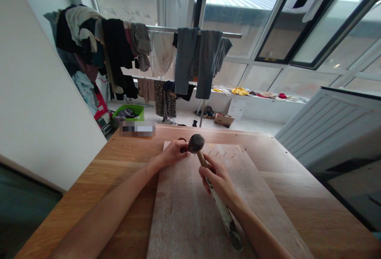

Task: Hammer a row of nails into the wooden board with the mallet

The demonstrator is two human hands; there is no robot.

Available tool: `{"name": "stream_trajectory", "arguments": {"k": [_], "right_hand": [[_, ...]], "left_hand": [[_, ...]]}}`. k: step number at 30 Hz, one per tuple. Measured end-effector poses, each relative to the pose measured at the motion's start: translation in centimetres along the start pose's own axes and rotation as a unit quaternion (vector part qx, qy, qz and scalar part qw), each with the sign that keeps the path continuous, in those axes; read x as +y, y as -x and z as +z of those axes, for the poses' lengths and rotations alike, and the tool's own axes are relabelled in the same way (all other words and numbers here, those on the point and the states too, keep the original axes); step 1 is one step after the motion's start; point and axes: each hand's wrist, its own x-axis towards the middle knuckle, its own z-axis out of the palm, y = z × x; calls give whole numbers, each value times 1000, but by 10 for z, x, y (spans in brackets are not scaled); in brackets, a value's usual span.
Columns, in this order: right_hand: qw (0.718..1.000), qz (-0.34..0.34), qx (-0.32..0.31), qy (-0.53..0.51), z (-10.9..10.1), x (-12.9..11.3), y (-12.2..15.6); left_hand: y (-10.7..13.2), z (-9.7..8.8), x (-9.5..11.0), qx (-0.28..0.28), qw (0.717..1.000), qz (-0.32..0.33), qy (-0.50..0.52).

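Observation:
In the head view my right hand (216, 175) grips a hammer (218, 201) by its worn, pale handle. The hammer's dark rounded head (196, 143) is raised over the far part of a wooden board (184, 203). My left hand (175, 152) is closed at the board's far left, fingers pinched just beside the hammer head. A dark reddish, curved item shows at those fingers; its kind I cannot make out, and the hammer head partly covers the fingertips. To the right, a row of several thin nails (225, 153) stands up from the board.
The board lies on a wooden table (119, 171). A blurred-out object (137, 129) sits at the table's far left edge. Beyond are a laundry rack (232, 35) hung with clothes, a green basin (137, 111), a cardboard box (224, 120) and windows. A white panelled unit stands at right.

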Motion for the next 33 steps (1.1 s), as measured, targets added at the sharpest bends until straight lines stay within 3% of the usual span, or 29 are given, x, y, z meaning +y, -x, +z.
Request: {"name": "stream_trajectory", "arguments": {"k": [5, 9, 12, 15, 18, 21, 28, 31, 33], "right_hand": [[1000, 3, 13, -28, -3, -5, -1], [993, -34, 97, -63, -13, -12, 1], [981, -60, 165, -84, -23, -14, 1], [969, -82, 206, -112, -31, -14, 1], [962, -93, 222, -127, -37, -15, 0], [964, -92, 220, -114, -39, -14, 0], [973, -82, 191, -98, -32, -16, 2], [975, -66, 186, -105, -28, -18, 3], [975, -58, 185, -110, -27, -19, 3]], "left_hand": [[2, 2, -3, 11, 999, -6, -39], [1, 3, 13, 32, 989, 22, -144], [0, 9, 45, -42, 955, 140, -256], [4, 23, 80, -151, 892, 281, -320], [12, 38, 101, -201, 855, 315, -359], [20, 50, 107, -212, 840, 310, -391], [22, 59, 114, -157, 840, 330, -402], [15, 44, 107, -169, 857, 322, -364], [11, 27, 91, -158, 892, 286, -313]]}}
